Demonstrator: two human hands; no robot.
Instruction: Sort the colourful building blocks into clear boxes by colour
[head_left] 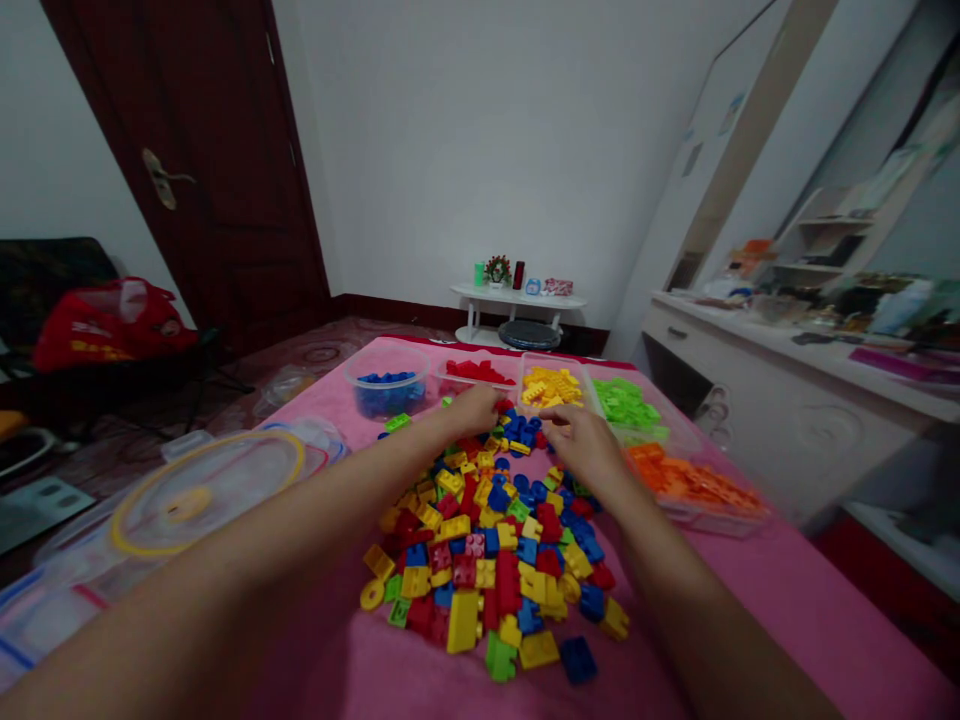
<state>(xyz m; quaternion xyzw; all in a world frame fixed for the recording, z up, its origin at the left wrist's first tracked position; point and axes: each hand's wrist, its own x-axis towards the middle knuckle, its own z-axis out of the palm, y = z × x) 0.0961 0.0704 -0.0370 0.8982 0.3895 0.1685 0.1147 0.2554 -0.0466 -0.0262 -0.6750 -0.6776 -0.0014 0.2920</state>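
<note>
Left hand (480, 408) curled over far side of loose plastic toy bricks (487, 540), right hand (583, 440) just beside; cannot tell whether either grip pinches any. Bricks, heaped mid-bench (817, 600), likely light, stiff, slick; best taken by opposite side walls. Blue-brick tub (355, 388) near far-left corner, orange-brick tub (716, 518) by right edge, yellow-rimmed lid (187, 503) by left.

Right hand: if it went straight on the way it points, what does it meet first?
For the right hand, probably the clear container holding yellow blocks, just past the fingertips. Depth is unclear: higher up, it might clear the rim; lower, loose blue blocks could come first.
</note>
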